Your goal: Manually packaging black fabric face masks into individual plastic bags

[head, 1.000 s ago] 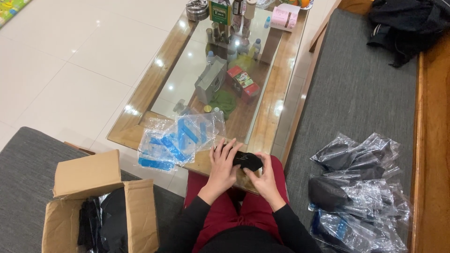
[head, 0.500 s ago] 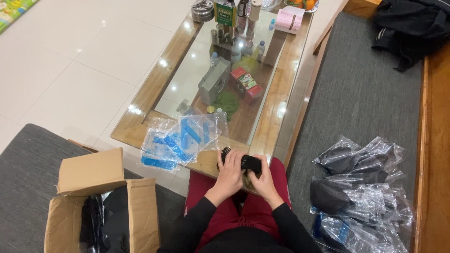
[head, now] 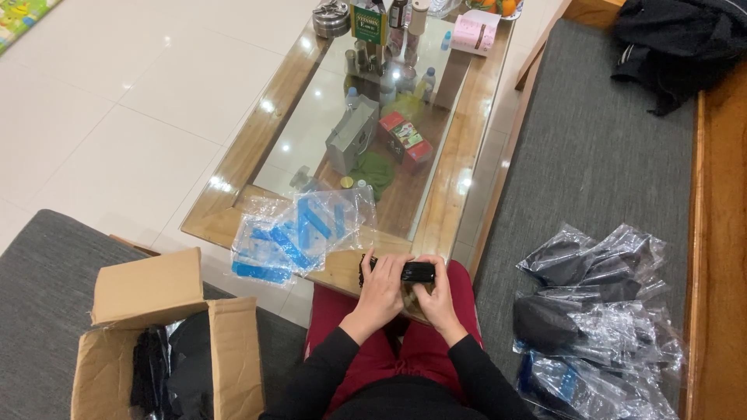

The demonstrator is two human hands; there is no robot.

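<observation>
Over my lap, both hands close together on a small black folded cloth item (head: 406, 271). My left hand (head: 381, 295) grips its left end and my right hand (head: 438, 299) grips its right side. They hover at the near edge of a glass-topped wooden coffee table (head: 459, 167). A stack of clear plastic bags with blue strips (head: 292, 237) lies on the table corner just left of my left hand. My sleeves are black and my trousers are red.
An open cardboard box (head: 159, 338) with black cloth items sits on the grey cushion to my left. Several clear bags holding dark items (head: 595, 319) lie on the grey sofa to my right. Bottles, tins and small boxes crowd the far table; a dark jacket (head: 673, 43) lies at top right.
The view has shifted slightly. My hands have drawn closer together on the black item, turning it between the fingers; nothing else moved.
</observation>
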